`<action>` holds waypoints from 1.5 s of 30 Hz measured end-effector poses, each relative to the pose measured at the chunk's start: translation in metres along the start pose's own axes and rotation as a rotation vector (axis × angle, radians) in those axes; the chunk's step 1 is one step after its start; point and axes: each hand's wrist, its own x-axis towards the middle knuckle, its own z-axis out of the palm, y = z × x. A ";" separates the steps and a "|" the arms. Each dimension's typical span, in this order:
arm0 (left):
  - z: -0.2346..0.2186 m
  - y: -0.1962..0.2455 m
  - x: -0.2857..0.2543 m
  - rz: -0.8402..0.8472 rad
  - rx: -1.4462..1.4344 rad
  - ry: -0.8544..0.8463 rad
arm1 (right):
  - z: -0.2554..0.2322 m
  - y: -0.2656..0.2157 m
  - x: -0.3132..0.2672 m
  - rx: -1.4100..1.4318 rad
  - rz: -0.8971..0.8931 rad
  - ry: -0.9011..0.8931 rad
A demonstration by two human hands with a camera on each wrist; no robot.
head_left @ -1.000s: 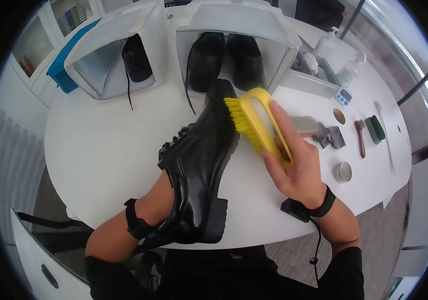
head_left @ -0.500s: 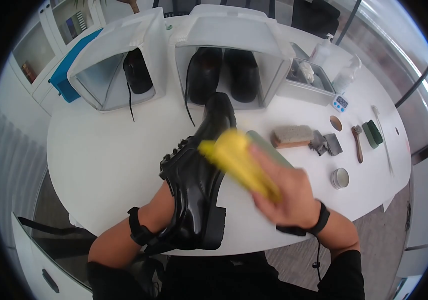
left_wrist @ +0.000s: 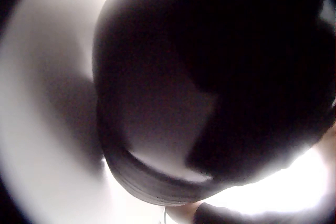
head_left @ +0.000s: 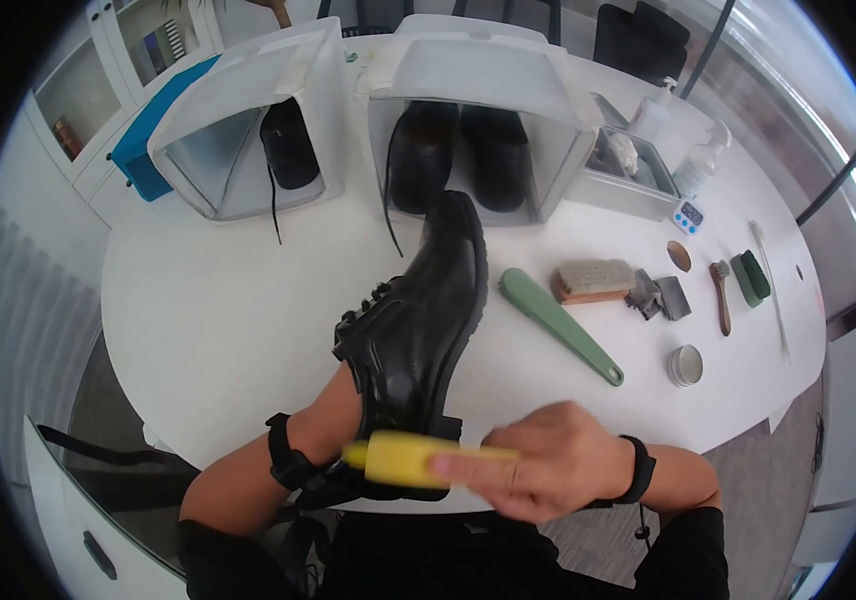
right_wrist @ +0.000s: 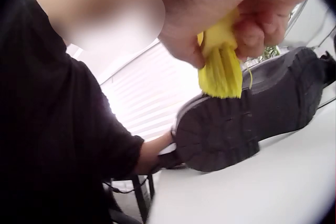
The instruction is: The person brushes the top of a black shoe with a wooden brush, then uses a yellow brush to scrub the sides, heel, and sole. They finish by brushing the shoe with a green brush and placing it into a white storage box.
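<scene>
A glossy black lace-up shoe (head_left: 418, 320) lies tilted over the white table, its toe pointing away. The left hand (head_left: 335, 408) reaches into it from the left; its fingers are hidden inside. Dark shoe leather (left_wrist: 152, 87) fills most of the left wrist view. Near the heel, the right hand (head_left: 553, 462) grips a yellow brush (head_left: 408, 458), blurred in the head view. In the right wrist view, fingers of the right hand (right_wrist: 215, 8) curl round the brush, its yellow bristles (right_wrist: 220, 71) at the upper edge of the shoe, above the dark sole (right_wrist: 215, 134); contact is unclear.
Behind the shoe stand two white boxes (head_left: 493, 75) (head_left: 238, 80) holding black shoes. To the right lie a green shoehorn (head_left: 563, 328), wood-backed brush (head_left: 596, 280), round tin (head_left: 686, 366), small brush (head_left: 721, 298), green brush (head_left: 751, 278), timer (head_left: 688, 216) and metal tray (head_left: 623, 190).
The right hand has moved the yellow brush from beside the toe, back across the shoe to the heel end. The green shoehorn is now fully uncovered. The shoe stays in nearly the same place.
</scene>
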 end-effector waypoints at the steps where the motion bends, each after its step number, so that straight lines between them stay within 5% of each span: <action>1: 0.000 -0.006 -0.002 -0.063 -0.178 0.018 | -0.002 0.001 0.001 0.007 -0.004 0.001; 3: -0.001 -0.004 -0.004 -0.225 -0.473 0.000 | -0.008 0.005 0.001 0.020 0.075 -0.050; 5: -0.009 -0.008 0.002 -0.114 -0.457 -0.156 | 0.000 0.028 0.000 0.054 0.211 0.292; 6: 0.006 0.017 0.006 -0.201 -0.393 0.037 | -0.001 0.031 0.001 0.030 0.252 0.357; 8: 0.008 0.018 0.010 0.056 0.152 0.033 | 0.001 0.033 0.003 0.008 0.297 0.477; 9: 0.006 0.015 0.011 0.062 0.155 0.037 | 0.001 0.030 0.004 0.011 0.293 0.501; 10: 0.005 0.007 0.010 -0.092 -0.168 0.035 | 0.002 0.025 0.004 0.014 0.289 0.526; 11: 0.005 0.002 0.006 -0.254 -0.497 0.034 | -0.002 0.009 0.002 -0.020 0.193 0.281; 12: 0.002 0.002 0.001 0.092 -0.032 0.011 | -0.004 -0.004 0.000 -0.049 0.100 0.040; 14: 0.002 0.011 0.002 -0.222 -0.335 0.027 | -0.002 -0.013 0.002 -0.047 -0.022 -0.061; 15: 0.001 0.011 0.006 -0.224 -0.338 0.028 | 0.000 -0.016 0.001 -0.035 0.009 -0.064; 17: 0.003 0.009 0.008 0.096 0.176 -0.013 | -0.004 -0.015 0.001 -0.043 0.021 -0.065; 18: 0.003 0.009 0.005 0.079 0.169 -0.003 | -0.004 -0.014 0.002 -0.058 0.029 -0.057; 20: 0.002 0.013 0.001 -0.320 -0.619 0.090 | -0.002 -0.014 0.002 -0.021 0.012 -0.083; 24: 0.006 0.014 0.006 -0.061 -0.147 0.062 | -0.006 -0.005 0.004 0.084 0.071 -0.130; 27: 0.001 0.001 0.005 -0.036 -0.182 0.004 | -0.010 0.025 0.003 0.007 0.223 0.247; 30: 0.002 0.003 0.005 -0.071 -0.205 0.012 | -0.026 0.046 0.001 -0.240 0.466 0.398; 32: 0.003 -0.001 0.002 -0.064 -0.101 0.014 | -0.030 0.054 0.001 -0.149 0.492 0.550; 37: 0.004 -0.001 0.004 0.075 0.189 -0.024 | -0.024 0.033 0.001 -0.119 0.339 0.381; 40: 0.006 0.008 0.005 -0.093 -0.202 0.012 | -0.015 0.029 0.006 -0.092 0.197 0.354; 42: 0.006 0.000 0.004 0.181 0.287 0.037 | -0.018 0.042 0.008 -0.152 0.360 0.421; 43: 0.006 0.001 0.003 0.183 0.282 0.032 | -0.022 0.045 0.008 -0.191 0.438 0.459; 45: 0.004 0.003 0.001 -0.190 -0.227 0.012 | -0.033 0.049 0.003 -0.211 0.573 0.523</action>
